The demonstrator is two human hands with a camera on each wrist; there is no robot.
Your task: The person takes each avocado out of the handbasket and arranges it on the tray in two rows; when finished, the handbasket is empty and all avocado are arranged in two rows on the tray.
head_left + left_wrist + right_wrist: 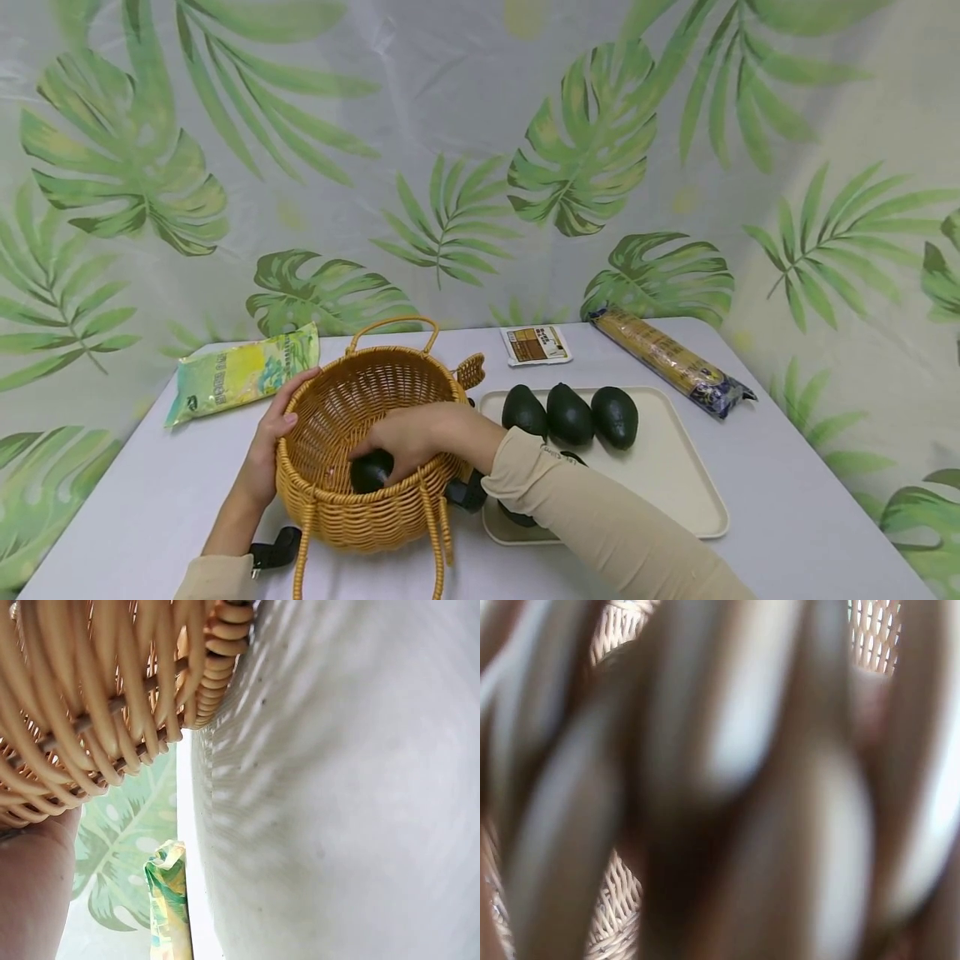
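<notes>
A wicker basket (360,517) tips toward me on the table, its mouth facing up and to the front. My left hand (268,437) grips its left rim. In the left wrist view the woven wall of the basket (97,697) fills the upper left. Inside the basket my right hand (408,440) holds a dark green avocado (371,472) low against the near wall. Blurred wicker strands block most of the right wrist view. On the cream tray (667,492) to the right lie several avocados (570,415), some partly covered by my right forearm.
A green-yellow packet (243,375) lies behind the basket at the left. At the back are a small brown-white packet (536,344) and, farther right, a long pack of dried noodles (667,354). One basket handle (393,321) stands up; the other hangs at the front.
</notes>
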